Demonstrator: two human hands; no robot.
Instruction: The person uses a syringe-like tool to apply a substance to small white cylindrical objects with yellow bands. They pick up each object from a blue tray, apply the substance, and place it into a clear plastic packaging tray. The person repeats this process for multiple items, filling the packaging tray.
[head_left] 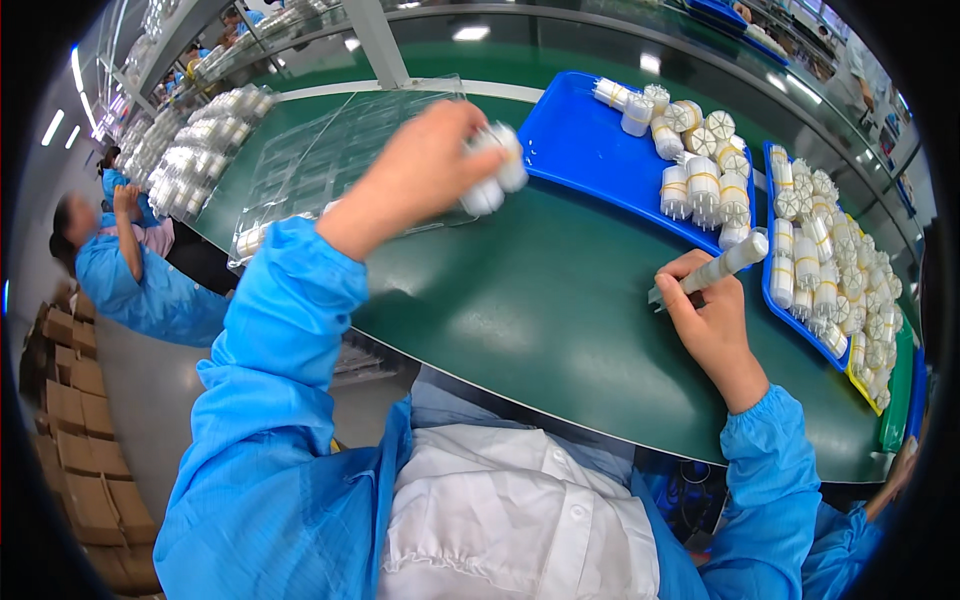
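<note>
My left hand [425,165], slightly blurred, is closed around a few white cylindrical parts [497,170] above the right end of a clear plastic blister tray [310,150]. The parts' exact number is hard to make out. A few more lie at the tray's near edge, partly hidden behind my forearm. Over the green tabletop, my right hand [712,318] grips a thick pale marker pen [715,270], its narrow end pointing down and left. Beyond that hand, a blue tray [575,135] carries several white cylinders [704,190] with yellow bands and pins, bunched toward its right side.
Another blue tray [768,270], full of similar cylinders, stands at the right, beside yellow and green trays [896,395]. Filled clear trays [205,150] are stacked at far left. A metal post [375,45] rises behind the table. A co-worker [140,270] sits left; cardboard boxes [85,420] line the floor.
</note>
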